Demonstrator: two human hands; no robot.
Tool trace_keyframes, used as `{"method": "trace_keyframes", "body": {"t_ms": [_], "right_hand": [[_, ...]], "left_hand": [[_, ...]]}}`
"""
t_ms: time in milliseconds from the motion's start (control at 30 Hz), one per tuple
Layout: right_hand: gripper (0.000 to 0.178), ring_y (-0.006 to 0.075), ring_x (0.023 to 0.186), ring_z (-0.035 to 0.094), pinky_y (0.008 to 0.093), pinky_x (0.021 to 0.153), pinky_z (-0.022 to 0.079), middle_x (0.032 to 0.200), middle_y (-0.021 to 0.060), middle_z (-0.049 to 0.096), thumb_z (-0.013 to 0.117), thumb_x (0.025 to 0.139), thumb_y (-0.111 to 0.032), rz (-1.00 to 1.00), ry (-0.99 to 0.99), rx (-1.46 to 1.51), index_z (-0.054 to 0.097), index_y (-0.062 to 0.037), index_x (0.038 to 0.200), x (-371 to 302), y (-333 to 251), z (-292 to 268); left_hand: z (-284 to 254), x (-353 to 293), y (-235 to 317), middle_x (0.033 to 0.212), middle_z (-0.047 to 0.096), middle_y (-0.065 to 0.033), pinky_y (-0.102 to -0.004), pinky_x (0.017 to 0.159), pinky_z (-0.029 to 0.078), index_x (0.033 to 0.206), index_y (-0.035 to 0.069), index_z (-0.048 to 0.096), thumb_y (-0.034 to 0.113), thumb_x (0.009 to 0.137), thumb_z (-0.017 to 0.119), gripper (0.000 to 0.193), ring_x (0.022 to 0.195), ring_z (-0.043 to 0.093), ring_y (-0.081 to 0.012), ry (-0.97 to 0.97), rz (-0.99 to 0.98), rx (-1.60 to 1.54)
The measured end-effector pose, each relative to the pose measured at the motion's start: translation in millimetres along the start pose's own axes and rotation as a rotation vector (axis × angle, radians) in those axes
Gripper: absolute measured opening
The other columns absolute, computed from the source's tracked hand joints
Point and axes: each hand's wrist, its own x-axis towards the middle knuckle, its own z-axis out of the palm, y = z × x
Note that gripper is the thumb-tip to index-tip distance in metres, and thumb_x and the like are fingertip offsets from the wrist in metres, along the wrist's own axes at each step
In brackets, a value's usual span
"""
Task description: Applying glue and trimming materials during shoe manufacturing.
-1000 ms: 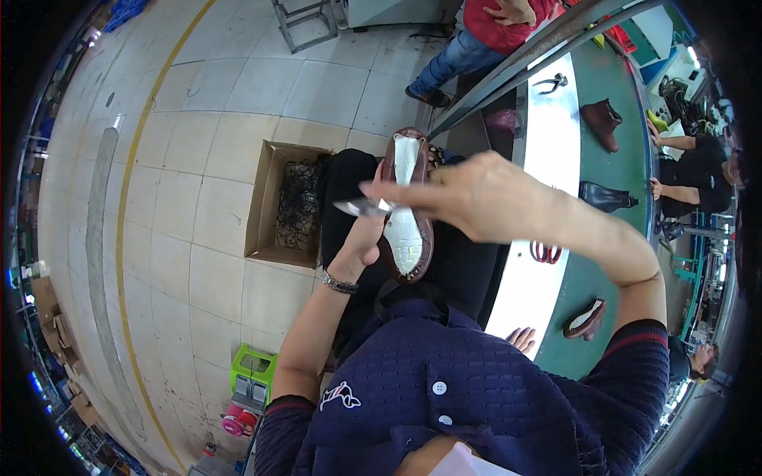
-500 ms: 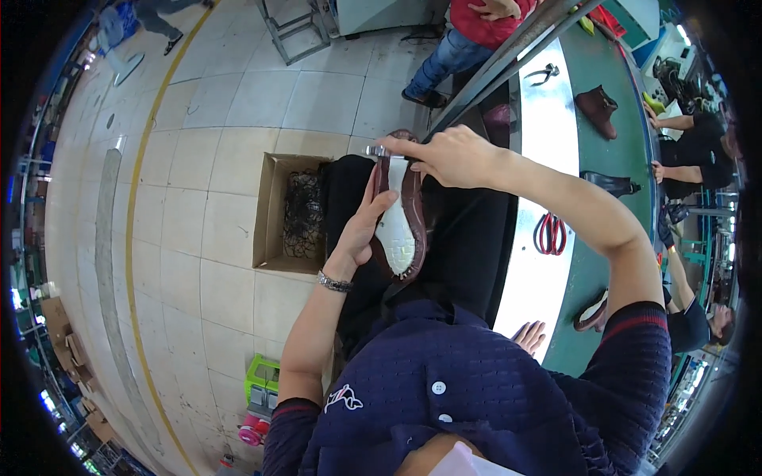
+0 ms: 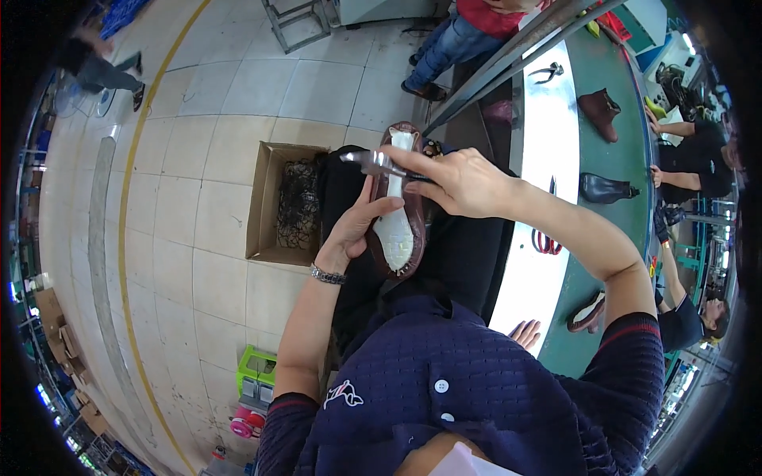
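Fingers of the right hand (image 3: 468,182) curl around a metal tool (image 3: 375,163), index extended, over an upturned brown shoe (image 3: 399,226) near the frame's centre. The left hand (image 3: 355,225) clasps the shoe's left side, thumb (image 3: 387,207) on its white sole (image 3: 394,236), other fingers mostly hidden.

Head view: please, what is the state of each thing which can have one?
Brown shoe, held sole up
Metal tool, held at the shoe; open or shut unclear
Cardboard box, open, tangled strands inside
Red-handled tool, lying down, partly hidden
Pincers, lying down, unheld
Brown boot, unheld
Black shoe, unheld
Pale-soled shoe, unheld, underside showing
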Motion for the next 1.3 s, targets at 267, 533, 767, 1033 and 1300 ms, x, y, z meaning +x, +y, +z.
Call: {"method": "trace_keyframes", "body": {"t_ms": [267, 533, 767, 1033, 1300], "right_hand": [[0.064, 0.0268, 0.05, 0.061, 0.0361, 0.048, 0.048, 0.057, 0.0101, 0.059, 0.054, 0.095, -0.026, -0.06, -0.008, -0.006, 0.022, -0.0272, 0.15, -9, -19, 1], [0.064, 0.0291, 0.062, 0.066, 0.0392, 0.053, 0.052, 0.075, 0.017, 0.064, 0.054, 0.09, -0.02, 0.028, -0.157, -0.188, 0.03, -0.0315, 0.148, -34, -19, -4], [0.066, 0.0254, 0.07, 0.065, 0.0337, 0.062, 0.054, 0.089, 0.0188, 0.06, 0.05, 0.086, -0.01, -0.234, 0.043, -0.586, 0.037, -0.041, 0.143, -38, -45, 17], [0.057, 0.0189, 0.057, 0.063, 0.0302, 0.051, 0.049, 0.068, 0.0064, 0.06, 0.058, 0.089, -0.021, -0.226, -0.131, -0.293, 0.044, -0.0447, 0.138, -17, -10, -2], [0.077, 0.0211, 0.048, 0.061, 0.0333, 0.044, 0.048, 0.057, 0.0058, 0.058, 0.061, 0.089, -0.024, -0.255, 0.182, -0.04, 0.018, -0.035, 0.151, -8, -21, 5]], "left_hand": [[-12, -1, -1, 0.124, 0.054, -0.0055, -0.0333, 0.098, 0.043, 0.148, 0.009, 0.027, 0.012, 0.081, 0.074, 0.082, 0.114, 0.054, -0.02, -0.057, -0.131, 0.083], [-25, -21, -44, 0.149, 0.037, -0.0071, -0.0416, 0.11, 0.033, 0.151, 0.017, 0.02, 0.052, 0.1, 0.031, 0.063, 0.134, 0.04, -0.0233, -0.239, 0.005, -0.464], [-14, -30, -49, 0.15, 0.035, -0.0063, -0.0435, 0.11, 0.033, 0.152, 0.025, 0.016, 0.045, 0.101, 0.037, 0.06, 0.134, 0.039, -0.0241, -0.21, -0.024, -0.504], [3, -24, -45, 0.137, 0.048, -0.0099, -0.0386, 0.107, 0.039, 0.148, 0.013, 0.026, 0.038, 0.101, 0.043, 0.055, 0.125, 0.048, -0.0219, -0.015, 0.168, -0.185], [-5, -24, -54, 0.125, 0.053, -0.007, -0.0382, 0.097, 0.047, 0.141, 0.01, 0.034, 0.018, 0.096, 0.055, 0.051, 0.115, 0.056, -0.0192, 0.13, 0.173, -0.044]]}}
